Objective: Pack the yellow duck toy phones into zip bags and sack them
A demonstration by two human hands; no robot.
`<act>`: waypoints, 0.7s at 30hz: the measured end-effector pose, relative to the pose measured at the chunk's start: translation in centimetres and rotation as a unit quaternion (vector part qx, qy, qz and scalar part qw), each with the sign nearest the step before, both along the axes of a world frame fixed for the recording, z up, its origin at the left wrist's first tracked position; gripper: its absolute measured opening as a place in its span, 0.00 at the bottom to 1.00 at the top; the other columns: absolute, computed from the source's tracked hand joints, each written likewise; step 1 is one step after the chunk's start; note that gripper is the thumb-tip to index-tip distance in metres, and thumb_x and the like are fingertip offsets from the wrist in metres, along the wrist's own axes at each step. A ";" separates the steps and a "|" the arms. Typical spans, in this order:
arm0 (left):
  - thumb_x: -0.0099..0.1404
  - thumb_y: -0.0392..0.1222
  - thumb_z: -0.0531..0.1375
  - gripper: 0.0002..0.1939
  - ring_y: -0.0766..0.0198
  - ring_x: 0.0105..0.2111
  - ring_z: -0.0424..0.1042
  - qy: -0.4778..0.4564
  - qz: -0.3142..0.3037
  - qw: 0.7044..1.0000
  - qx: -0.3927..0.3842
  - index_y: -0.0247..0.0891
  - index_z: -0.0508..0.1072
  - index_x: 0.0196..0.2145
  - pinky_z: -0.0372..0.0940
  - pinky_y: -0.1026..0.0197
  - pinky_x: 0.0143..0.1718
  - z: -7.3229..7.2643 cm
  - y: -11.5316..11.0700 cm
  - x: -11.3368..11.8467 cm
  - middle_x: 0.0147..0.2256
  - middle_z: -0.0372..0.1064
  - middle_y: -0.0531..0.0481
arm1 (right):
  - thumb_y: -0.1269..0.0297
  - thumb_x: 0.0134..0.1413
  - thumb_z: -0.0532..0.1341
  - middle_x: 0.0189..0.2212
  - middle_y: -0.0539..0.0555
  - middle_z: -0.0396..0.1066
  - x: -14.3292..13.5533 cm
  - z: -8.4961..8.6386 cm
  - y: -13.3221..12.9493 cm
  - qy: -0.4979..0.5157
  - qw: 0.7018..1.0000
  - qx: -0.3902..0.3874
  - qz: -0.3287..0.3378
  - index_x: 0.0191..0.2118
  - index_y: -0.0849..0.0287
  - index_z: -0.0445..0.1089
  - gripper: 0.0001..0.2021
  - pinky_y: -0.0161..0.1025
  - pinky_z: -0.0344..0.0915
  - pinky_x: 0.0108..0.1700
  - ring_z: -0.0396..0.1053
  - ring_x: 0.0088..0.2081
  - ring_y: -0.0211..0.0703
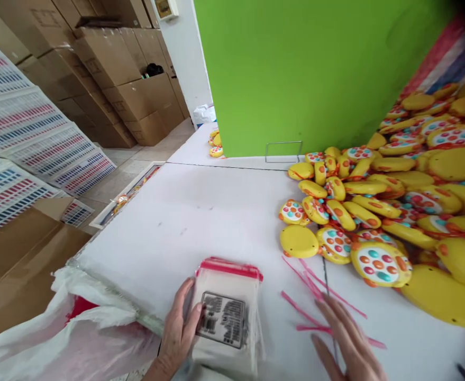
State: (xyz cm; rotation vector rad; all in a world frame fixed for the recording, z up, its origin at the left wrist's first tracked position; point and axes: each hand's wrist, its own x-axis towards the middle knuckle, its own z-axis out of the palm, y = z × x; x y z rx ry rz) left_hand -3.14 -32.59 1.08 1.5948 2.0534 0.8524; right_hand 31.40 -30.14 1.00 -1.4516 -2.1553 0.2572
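We are noting a stack of clear plastic bags [228, 296] lying flat on the white counter [148, 217], out in front of the left end of the green panel [303, 74], with its red-edged end pointing toward that panel. Nearer us than the panel's left end, the left hand [179, 330] is resting at the stack's side, half open, thumb lying over the top bag by the dark printed block and forefinger standing apart from it; whether any finger is reaching under, we cannot tell. In front of the panel's right part, the right hand [349, 338] is spreading loosely above pink strips [293, 309]; it is blurring a little, so we cannot tell whether it is touching them, but no firm hold is showing. Yellow toys [299, 241] are crowding in front of the panel's right end. We are judging the bags to be light, limp and slippery, likely sliding over one another or clinging together. We are favouring a thumb-and-finger pinch on a corner of the red edge facing the panel, probably the stiffest part, while a flat palm is steadying the rest.
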 end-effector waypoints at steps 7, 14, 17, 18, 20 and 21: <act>0.64 0.48 0.53 0.22 0.50 0.55 0.66 0.013 0.031 0.999 0.016 0.39 0.64 0.54 0.62 0.46 0.56 0.1 0.1 -0.1 0.54 0.67 0.42 | 0.58 0.65 0.48 0.52 0.62 0.69 1.8 0.5 4.0 -0.065 0.996 0.014 0.057 0.64 0.57 0.50 0.24 0.50 0.70 0.50 0.68 0.53 0.53; 0.65 0.46 0.52 0.23 0.52 0.55 0.66 0.016 0.028 0.999 0.012 0.38 0.60 0.56 0.63 0.46 0.55 0.3 0.0 0.1 0.54 0.67 0.40 | 0.61 0.62 0.50 0.56 0.63 0.64 2.9 3.5 9.7 -0.082 0.994 0.064 0.040 0.60 0.60 0.56 0.22 0.53 0.64 0.54 0.62 0.57 0.56; 0.65 0.46 0.52 0.22 0.52 0.54 0.67 0.021 0.027 0.999 0.019 0.37 0.60 0.56 0.63 0.46 0.56 0.4 -0.1 0.2 0.54 0.67 0.40 | 0.72 0.56 0.50 0.61 0.67 0.57 1.6 3.2 13.9 -0.155 0.981 0.091 0.069 0.61 0.64 0.56 0.25 0.60 0.61 0.54 0.54 0.61 0.62; 0.65 0.46 0.52 0.22 0.52 0.54 0.67 0.023 0.024 0.999 0.022 0.37 0.61 0.56 0.63 0.47 0.55 0.3 -0.1 0.3 0.54 0.67 0.40 | 0.77 0.53 0.50 0.61 0.67 0.56 1.1 2.7 15.0 -0.170 0.977 0.099 0.085 0.60 0.64 0.57 0.27 0.62 0.61 0.53 0.54 0.61 0.64; 0.65 0.46 0.52 0.23 0.52 0.55 0.67 0.028 0.024 0.999 0.025 0.38 0.61 0.56 0.64 0.47 0.55 0.2 -0.1 0.3 0.54 0.67 0.40 | 0.83 0.48 0.48 0.59 0.67 0.60 0.2 1.7 16.4 -0.173 0.973 0.107 0.114 0.57 0.63 0.62 0.29 0.63 0.60 0.53 0.57 0.60 0.64; 0.65 0.47 0.52 0.23 0.52 0.55 0.66 0.027 0.026 0.999 0.026 0.38 0.62 0.56 0.63 0.47 0.55 0.1 -0.1 0.3 0.54 0.67 0.40 | 0.84 0.47 0.47 0.57 0.66 0.62 0.0 1.3 16.9 -0.165 0.973 0.106 0.125 0.56 0.62 0.64 0.29 0.62 0.60 0.53 0.59 0.59 0.62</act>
